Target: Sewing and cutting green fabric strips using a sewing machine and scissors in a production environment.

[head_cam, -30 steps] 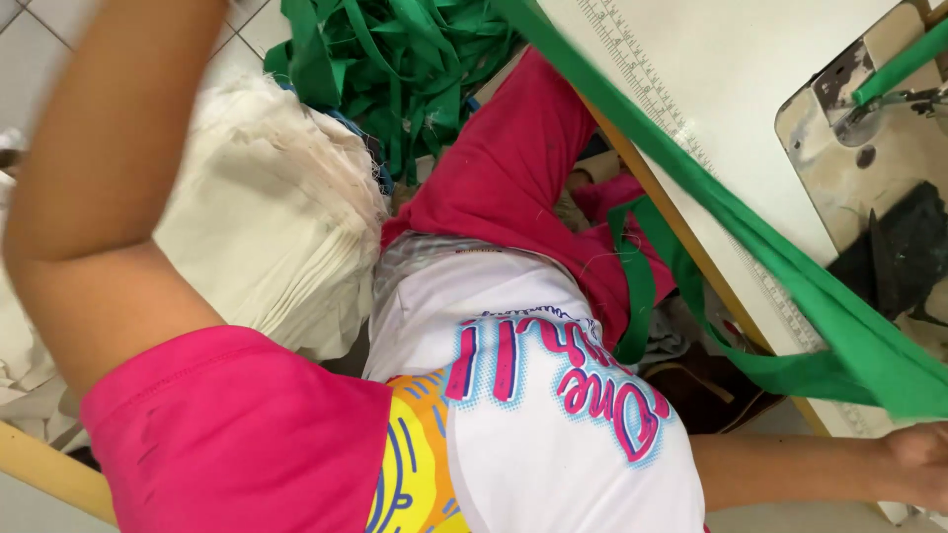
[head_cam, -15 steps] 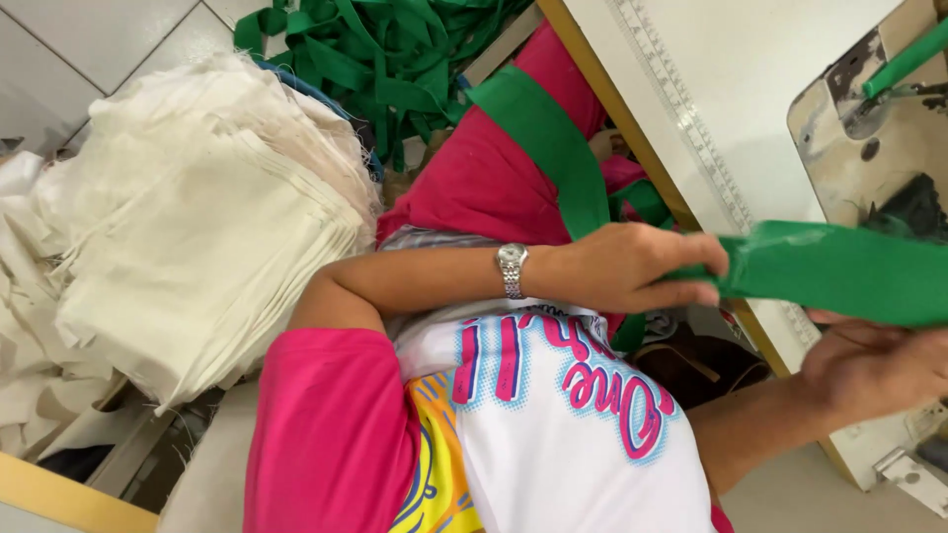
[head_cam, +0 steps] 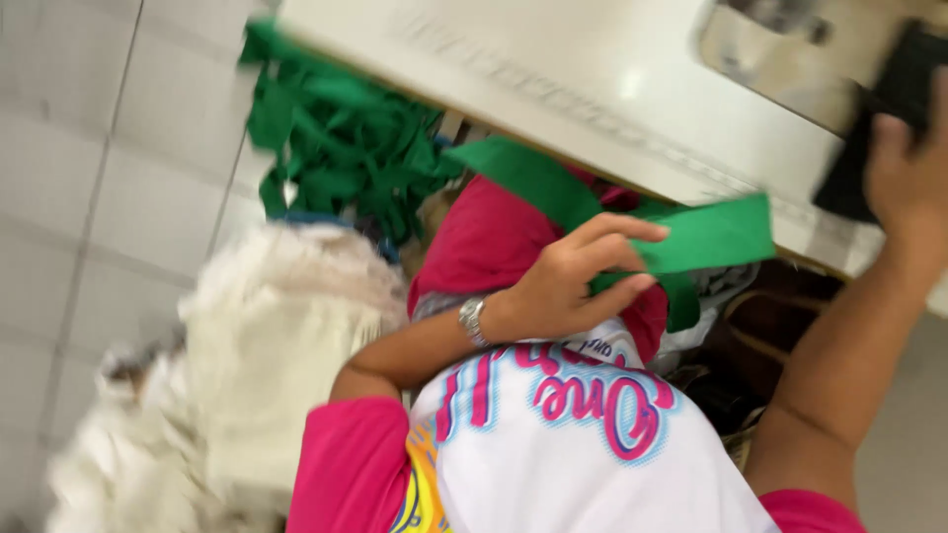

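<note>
My left hand [head_cam: 583, 281], with a silver watch on its wrist, pinches a green fabric strip [head_cam: 711, 235] just below the edge of the white sewing table [head_cam: 592, 109]. The strip runs back over my pink-clad lap toward a heap of green strips [head_cam: 336, 153] on the floor. My right hand [head_cam: 908, 168] is raised to the table's right end, resting against dark cloth beside the sewing machine base [head_cam: 790, 49]; its fingers are partly cut off by the frame edge.
A stack of cream cloth pieces [head_cam: 267, 355] sits at my left over a tiled floor [head_cam: 99, 197]. Under the table, at right, lie dark bags and clutter [head_cam: 750, 345].
My right hand let go of the green strip and rose to the table's right end. My left hand keeps the strip, whose free end now hangs short. The view swung left.
</note>
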